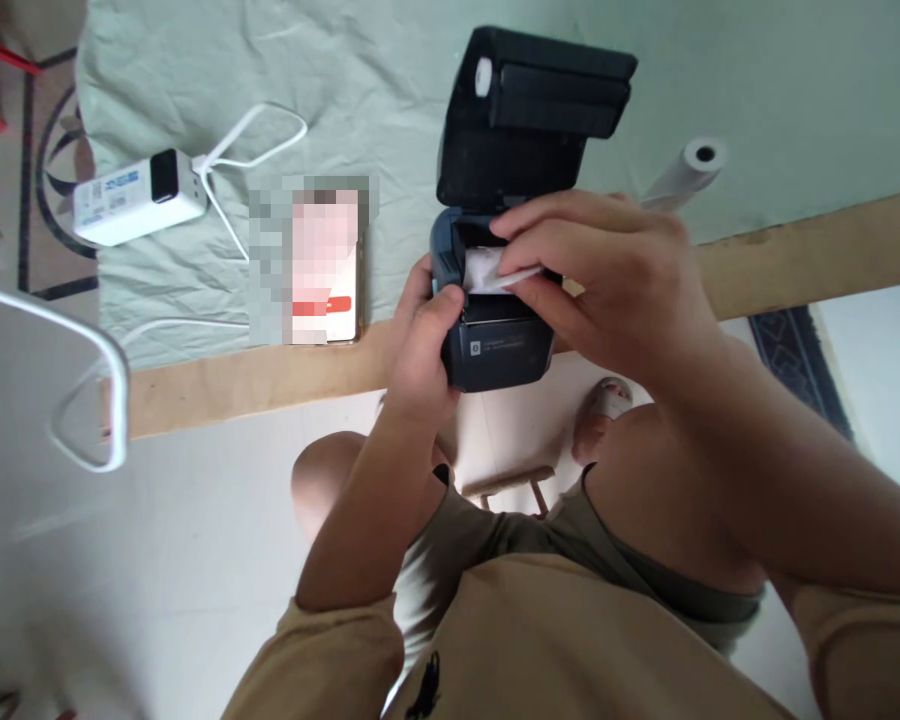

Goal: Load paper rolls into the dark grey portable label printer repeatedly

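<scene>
A dark portable printer is held at the table's front edge, its black lid swung up. My left hand grips the printer's left side, thumb on the rim of the opening. Inside the compartment lies white paper, partly covered by fingers. My right hand pinches the paper's edge between thumb and fingers over the opening. Whether a full roll sits beneath cannot be made out. A separate white paper roll lies on the cloth just beyond my right hand.
On the pale green cloth lie a phone with a blurred screen and a white power bank. A white cable leaves the power bank; another white cable hangs past the wooden table edge.
</scene>
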Demonstrator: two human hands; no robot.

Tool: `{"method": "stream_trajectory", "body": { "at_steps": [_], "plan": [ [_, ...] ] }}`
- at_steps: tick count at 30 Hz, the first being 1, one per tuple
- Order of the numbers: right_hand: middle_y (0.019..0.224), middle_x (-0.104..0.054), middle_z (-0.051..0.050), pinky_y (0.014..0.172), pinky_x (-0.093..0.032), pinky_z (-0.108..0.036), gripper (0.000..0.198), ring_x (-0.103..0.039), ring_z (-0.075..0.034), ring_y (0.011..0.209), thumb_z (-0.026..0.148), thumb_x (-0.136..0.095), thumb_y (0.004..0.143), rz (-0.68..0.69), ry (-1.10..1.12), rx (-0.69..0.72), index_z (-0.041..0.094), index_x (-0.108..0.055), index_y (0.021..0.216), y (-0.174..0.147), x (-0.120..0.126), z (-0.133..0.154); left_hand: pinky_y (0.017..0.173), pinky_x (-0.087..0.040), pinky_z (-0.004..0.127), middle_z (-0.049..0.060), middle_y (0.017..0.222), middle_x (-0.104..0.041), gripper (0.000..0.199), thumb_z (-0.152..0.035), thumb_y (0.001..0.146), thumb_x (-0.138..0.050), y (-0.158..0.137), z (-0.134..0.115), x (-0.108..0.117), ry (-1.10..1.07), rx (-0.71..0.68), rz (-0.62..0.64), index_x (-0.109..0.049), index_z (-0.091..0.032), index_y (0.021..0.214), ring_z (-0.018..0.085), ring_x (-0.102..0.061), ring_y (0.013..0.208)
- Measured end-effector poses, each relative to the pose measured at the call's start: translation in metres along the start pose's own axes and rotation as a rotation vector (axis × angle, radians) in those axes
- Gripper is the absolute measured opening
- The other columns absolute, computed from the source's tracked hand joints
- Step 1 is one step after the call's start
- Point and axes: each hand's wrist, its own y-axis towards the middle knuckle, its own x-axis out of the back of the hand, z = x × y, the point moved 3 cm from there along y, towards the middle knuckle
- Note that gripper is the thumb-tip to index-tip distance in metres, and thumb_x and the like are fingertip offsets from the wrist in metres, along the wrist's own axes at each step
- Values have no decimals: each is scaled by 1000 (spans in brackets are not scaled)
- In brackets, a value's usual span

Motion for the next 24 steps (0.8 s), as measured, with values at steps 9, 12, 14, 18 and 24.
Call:
{"method": "stream_trajectory", "body": {
  "at_steps": [9,12,14,18,24],
  "plan": [
    [90,-70,2,79,-52,-40,11,-67,-19,93,36,-58,87,-74,219,172,26,-63,86,-8,1,16,76,-48,21,-1,94,-67,37,-16,79,-64,0,-4,4,-33,30,50,-57,-27,115,10,-62,83],
    [93,-66,-1,82,-55,-38,8,-63,-17,97,29,-55,87,-224,314,-6,27,-59,93,-6,9,6,71,-48,22,-1,100,-66,48,-12,71,-67,2,-3,8,22,8,69,-59,-28,116,11,-62,82],
    [120,-59,-2,76,-56,-33,24,-58,-19,113,29,-53,87,-289,326,-232,30,-56,111,-6,13,-5,71,-49,24,0,106,-66,53,-14,67,-71,4,-2,8,57,-7,90,-60,-30,116,13,-63,85],
    [147,-41,4,57,-52,-26,43,-58,-19,115,44,-42,94,-163,603,-469,39,-40,136,-8,3,-21,72,-51,24,-1,108,-66,54,-19,65,-74,4,-1,9,113,-21,90,-60,-33,116,15,-63,88],
    [114,-61,-1,76,-53,-29,43,-61,-15,97,59,-47,90,-51,706,-398,29,-57,120,-13,-15,-26,78,-52,25,0,104,-65,46,-25,70,-72,-1,0,11,134,-81,55,-60,-30,114,17,-65,96]
  ]
}}
